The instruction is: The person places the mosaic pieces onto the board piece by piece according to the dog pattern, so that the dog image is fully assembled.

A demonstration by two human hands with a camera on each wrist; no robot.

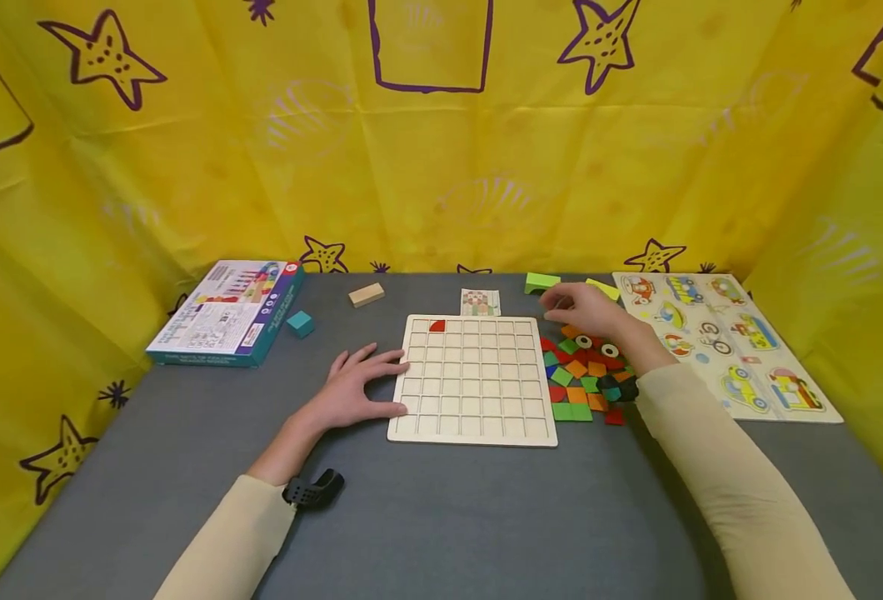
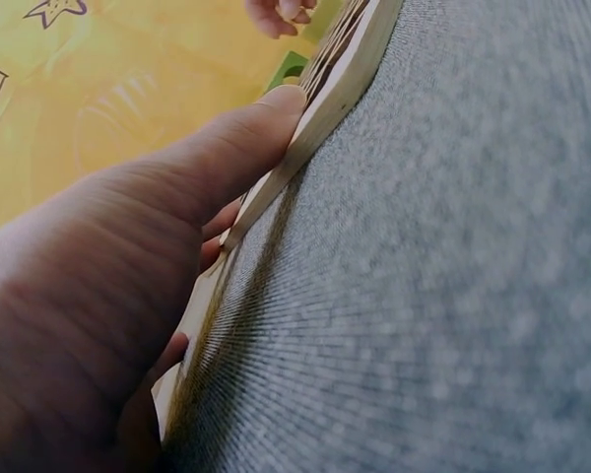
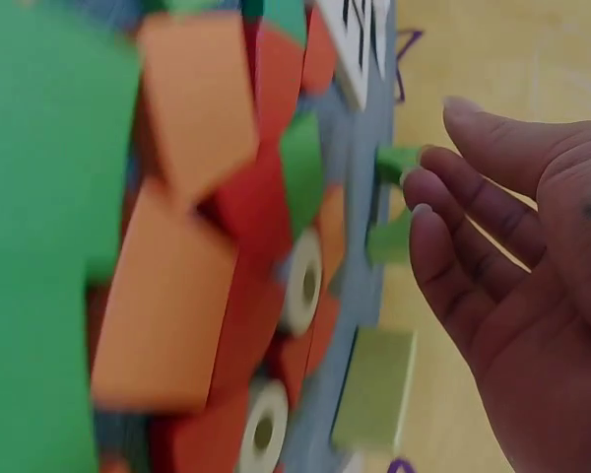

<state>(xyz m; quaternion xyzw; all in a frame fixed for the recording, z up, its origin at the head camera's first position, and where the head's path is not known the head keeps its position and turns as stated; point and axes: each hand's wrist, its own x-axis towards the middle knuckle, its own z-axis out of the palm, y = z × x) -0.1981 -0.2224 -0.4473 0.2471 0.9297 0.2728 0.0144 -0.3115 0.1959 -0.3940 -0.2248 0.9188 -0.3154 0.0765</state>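
A pale wooden grid board (image 1: pixel 475 417) lies flat on the grey table, with a single red piece (image 1: pixel 437 326) in its top row. My left hand (image 1: pixel 362 385) rests flat against the board's left edge; in the left wrist view my left hand (image 2: pixel 261 123) has its thumb pressed along the board's rim (image 2: pixel 350 69). To the right of the board is a pile of green, orange and red tiles (image 1: pixel 582 377). My right hand (image 1: pixel 584 308) hovers over the far end of that pile. Its fingers (image 3: pixel 448 197) are relaxed and hold nothing above the tiles (image 3: pixel 187 256).
A small pattern card (image 1: pixel 481 302) lies behind the board. A green block (image 1: pixel 541 282) and a yellow-green block (image 1: pixel 603 288) sit near my right hand. A vehicle peg puzzle (image 1: pixel 726 342) lies far right; a toy box (image 1: pixel 227 312), teal cube (image 1: pixel 301 323) and wooden block (image 1: pixel 366 294) far left.
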